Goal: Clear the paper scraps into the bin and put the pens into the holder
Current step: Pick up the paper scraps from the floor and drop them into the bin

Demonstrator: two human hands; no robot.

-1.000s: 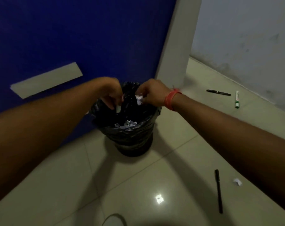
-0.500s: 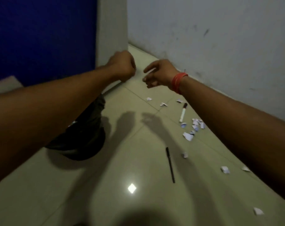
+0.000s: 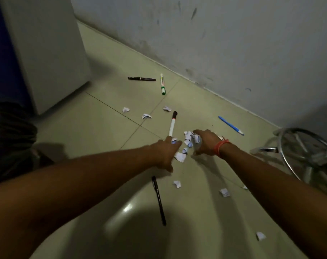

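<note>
A person's left hand (image 3: 165, 153) and right hand (image 3: 205, 143) close in on a heap of paper scraps (image 3: 189, 140) on the tiled floor (image 3: 106, 126), fingers spread, nothing yet gripped. Around the heap lie a red-capped marker (image 3: 172, 123), a blue pen (image 3: 230, 125), a black pen (image 3: 159, 200), a green marker (image 3: 162, 84) and stray scraps. The bin (image 3: 9, 133) stands far left; no holder is visible. Most of the job remains.

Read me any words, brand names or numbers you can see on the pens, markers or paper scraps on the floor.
No text can be read.
Green-capped marker: printing on the barrel, too small and blurred.
Dark-capped marker: markings blurred.
Paper scraps: bluish marks, illegible.
</note>
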